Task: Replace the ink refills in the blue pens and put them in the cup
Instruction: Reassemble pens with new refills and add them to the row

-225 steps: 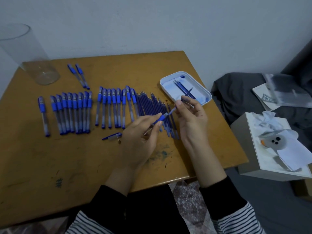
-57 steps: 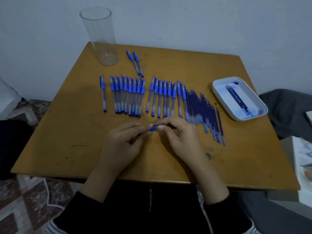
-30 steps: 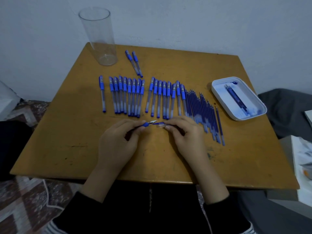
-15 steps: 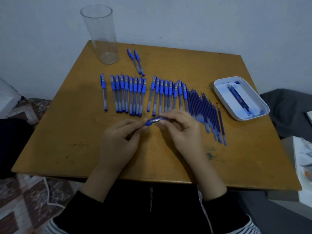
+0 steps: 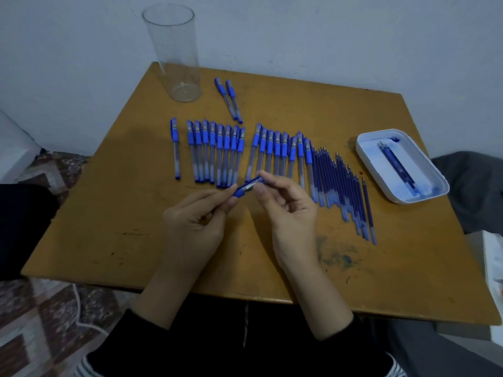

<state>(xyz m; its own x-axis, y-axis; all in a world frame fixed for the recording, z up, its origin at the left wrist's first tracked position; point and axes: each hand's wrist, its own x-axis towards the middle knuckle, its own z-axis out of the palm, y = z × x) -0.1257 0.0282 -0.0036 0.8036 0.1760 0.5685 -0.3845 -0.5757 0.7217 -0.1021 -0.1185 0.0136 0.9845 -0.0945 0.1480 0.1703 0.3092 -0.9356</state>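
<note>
Centrally, above the tabletop, a blue pen is held between both hands. Its lower, blue end is pinched between the thumb and fingertips of the left hand, the remaining fingers being curled toward the palm. Its upper end is pinched by the thumb and forefinger of the right hand, with the other fingers loosely bent. The pen is tilted, rising from left to right, and is seen just in front of the laid-out pens; whether it touches the surface cannot be told.

A clear cup is stood upright at the far left corner. Just beside it, a pair of capped pens is laid side by side. Nearer, a single pen is set apart at the left, followed by a left group of pens packed closely and, after a small gap, a right group of pens. Directly to the right, loose refills are fanned out, touching one another. Near the right edge a white tray is placed, with a few used refills lying inside it. A blue ink smear is seen on the wood near the right wrist.
</note>
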